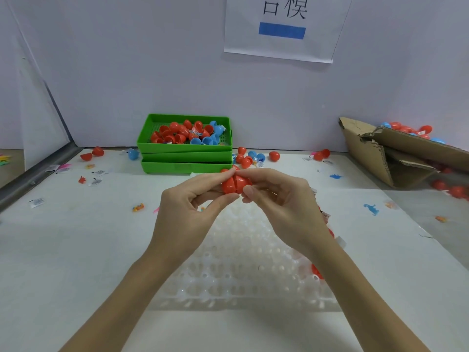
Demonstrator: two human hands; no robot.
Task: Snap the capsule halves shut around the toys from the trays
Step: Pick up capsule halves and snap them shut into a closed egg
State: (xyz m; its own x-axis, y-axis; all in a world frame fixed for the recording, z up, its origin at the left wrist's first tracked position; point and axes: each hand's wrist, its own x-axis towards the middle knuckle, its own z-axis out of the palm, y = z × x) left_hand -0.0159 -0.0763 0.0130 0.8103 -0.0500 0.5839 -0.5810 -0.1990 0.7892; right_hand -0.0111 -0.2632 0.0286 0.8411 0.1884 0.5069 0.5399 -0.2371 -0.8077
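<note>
Here we have the red capsule (235,184) held up over the white tray (243,288), near the stacked green trays (186,148). Our left hand (193,199) and right hand (276,199) each pinch one half, thumb below, fingers on top; a dark seam shows, so it's not yet snapped. We judge it light, stiff, slick plastic: hold each dome well back from the rim and press straight together. Toy inside not visible.

Red capsule (234,184); green trays (186,148); blue dinosaur toy (371,209); brown cardboard box (396,153).
</note>
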